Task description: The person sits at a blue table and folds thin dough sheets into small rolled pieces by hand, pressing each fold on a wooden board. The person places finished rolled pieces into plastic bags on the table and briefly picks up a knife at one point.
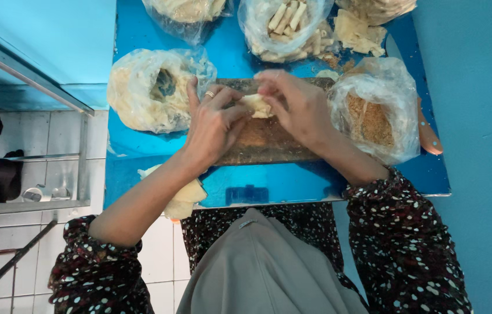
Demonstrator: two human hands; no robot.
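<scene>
I see both hands, left hand [214, 125] and right hand [295, 104], pinching one pale roll [256, 106] at frame centre; finished rolls [285, 20] fill the top bag, so some done, this one unfinished.

You are working over a blue table [275, 186]. A brown board [269, 142] is lying mid-table; plastic bags are sitting left [147, 96], right [374, 113] and beyond [283, 29] it; pale sheets [185, 195] are overhanging the near edge.
</scene>
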